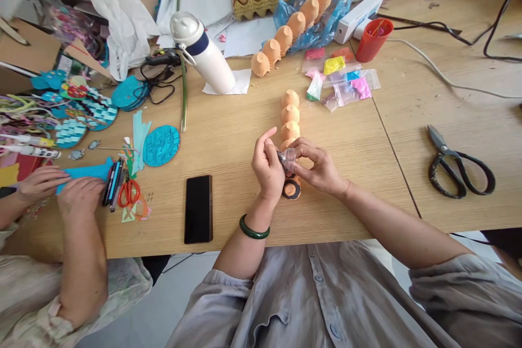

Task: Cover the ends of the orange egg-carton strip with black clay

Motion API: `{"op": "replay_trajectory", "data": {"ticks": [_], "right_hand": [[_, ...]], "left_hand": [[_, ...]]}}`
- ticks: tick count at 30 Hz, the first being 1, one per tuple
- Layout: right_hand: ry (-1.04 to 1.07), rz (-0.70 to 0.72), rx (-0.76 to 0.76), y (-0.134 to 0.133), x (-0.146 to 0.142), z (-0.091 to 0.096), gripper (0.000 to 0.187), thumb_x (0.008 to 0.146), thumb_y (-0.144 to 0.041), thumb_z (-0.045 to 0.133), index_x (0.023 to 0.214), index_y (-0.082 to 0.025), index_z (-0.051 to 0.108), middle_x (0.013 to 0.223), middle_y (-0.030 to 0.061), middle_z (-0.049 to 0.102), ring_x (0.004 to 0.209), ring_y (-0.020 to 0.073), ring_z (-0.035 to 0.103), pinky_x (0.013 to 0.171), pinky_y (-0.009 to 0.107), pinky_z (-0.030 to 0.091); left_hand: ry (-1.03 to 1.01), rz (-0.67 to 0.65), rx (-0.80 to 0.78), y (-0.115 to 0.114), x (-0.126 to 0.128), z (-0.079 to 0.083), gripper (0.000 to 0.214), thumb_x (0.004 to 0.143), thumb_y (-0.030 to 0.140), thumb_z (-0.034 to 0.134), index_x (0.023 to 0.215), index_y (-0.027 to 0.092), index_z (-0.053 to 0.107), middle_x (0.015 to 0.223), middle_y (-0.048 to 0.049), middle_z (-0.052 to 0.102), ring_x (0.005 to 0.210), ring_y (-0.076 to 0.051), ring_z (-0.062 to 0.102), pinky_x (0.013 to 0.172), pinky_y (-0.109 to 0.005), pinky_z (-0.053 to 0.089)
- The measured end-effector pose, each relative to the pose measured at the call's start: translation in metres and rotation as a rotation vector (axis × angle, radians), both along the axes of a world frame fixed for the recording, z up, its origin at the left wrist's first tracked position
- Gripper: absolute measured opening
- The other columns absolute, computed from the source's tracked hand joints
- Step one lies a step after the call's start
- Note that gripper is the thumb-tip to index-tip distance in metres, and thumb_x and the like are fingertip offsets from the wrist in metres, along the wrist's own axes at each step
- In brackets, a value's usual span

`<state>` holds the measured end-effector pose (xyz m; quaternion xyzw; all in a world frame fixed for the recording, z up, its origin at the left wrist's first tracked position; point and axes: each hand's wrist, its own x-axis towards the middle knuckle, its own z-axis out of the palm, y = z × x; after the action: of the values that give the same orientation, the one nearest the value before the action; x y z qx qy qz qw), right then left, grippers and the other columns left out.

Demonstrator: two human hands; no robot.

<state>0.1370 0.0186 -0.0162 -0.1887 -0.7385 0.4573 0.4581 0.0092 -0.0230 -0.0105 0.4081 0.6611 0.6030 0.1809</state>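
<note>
A small clear plastic bag (289, 157) with something dark in it is held up between both hands. My left hand (267, 168), a green bangle on its wrist, is closed on the bag's left side, its fingers partly curled upward. From the right, my right hand (320, 166) pinches the clear plastic between thumb and fingers. Beneath them lies a strip of orange egg-carton cups (290, 114), its middle hidden by the hands. On its near end, a dark ring surrounds an orange centre (291, 190).
A second carton strip (284, 38) lies behind, near bagged coloured clay (334, 65) and a red cup (374, 41). Black-handled scissors (460, 166) rest at right. A phone (198, 209) and white bottle (204, 54) stand left of centre. A co-worker's hands (79, 196) touch blue material.
</note>
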Motion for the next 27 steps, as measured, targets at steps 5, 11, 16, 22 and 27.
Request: {"op": "replay_trajectory", "data": {"ticks": [5, 11, 16, 22, 27], "right_hand": [[0.004, 0.036, 0.042, 0.005, 0.002, 0.0, 0.025, 0.103, -0.042, 0.066, 0.09, -0.02, 0.066, 0.089, 0.0066, 0.067, 0.085, 0.0196, 0.066, 0.079, 0.035, 0.056], [-0.026, -0.051, 0.156, 0.005, 0.001, -0.01, 0.016, 0.101, -0.037, 0.068, 0.103, -0.022, 0.074, 0.097, 0.0087, 0.069, 0.091, 0.0215, 0.069, 0.083, 0.038, 0.059], [0.009, -0.134, 0.213, 0.0, -0.001, -0.01, 0.01, 0.1, -0.028, 0.07, 0.105, -0.023, 0.076, 0.104, 0.0091, 0.065, 0.098, 0.0219, 0.068, 0.085, 0.039, 0.059], [-0.001, -0.013, 0.057, 0.003, 0.001, -0.002, 0.012, 0.099, -0.032, 0.071, 0.093, -0.022, 0.073, 0.111, 0.0103, 0.062, 0.107, 0.0244, 0.066, 0.098, 0.046, 0.057], [0.016, 0.109, -0.009, 0.011, 0.005, 0.0, 0.016, 0.098, -0.033, 0.073, 0.09, -0.02, 0.074, 0.114, 0.0101, 0.062, 0.111, 0.0234, 0.065, 0.103, 0.045, 0.057]], "left_hand": [[-0.116, -0.019, -0.017, 0.003, -0.005, -0.003, 0.056, 0.102, 0.066, 0.049, 0.117, 0.019, 0.074, 0.061, 0.005, 0.043, 0.053, -0.011, 0.039, 0.051, -0.025, 0.038], [-0.072, -0.015, -0.016, 0.004, -0.008, -0.004, 0.057, 0.102, 0.067, 0.047, 0.116, 0.019, 0.075, 0.062, 0.0043, 0.045, 0.055, -0.011, 0.04, 0.055, -0.026, 0.04], [0.008, 0.008, 0.0, 0.004, -0.007, 0.0, 0.059, 0.102, 0.068, 0.045, 0.114, 0.018, 0.075, 0.068, 0.001, 0.057, 0.056, -0.011, 0.043, 0.057, -0.027, 0.041], [-0.007, 0.007, -0.043, 0.006, -0.014, -0.009, 0.053, 0.105, 0.062, 0.044, 0.118, 0.02, 0.075, 0.081, -0.0029, 0.069, 0.058, -0.012, 0.048, 0.06, -0.028, 0.044], [-0.001, 0.018, -0.023, 0.009, -0.019, -0.012, 0.052, 0.105, 0.061, 0.045, 0.117, 0.019, 0.075, 0.071, 0.0, 0.061, 0.056, -0.012, 0.044, 0.059, -0.027, 0.042]]}}
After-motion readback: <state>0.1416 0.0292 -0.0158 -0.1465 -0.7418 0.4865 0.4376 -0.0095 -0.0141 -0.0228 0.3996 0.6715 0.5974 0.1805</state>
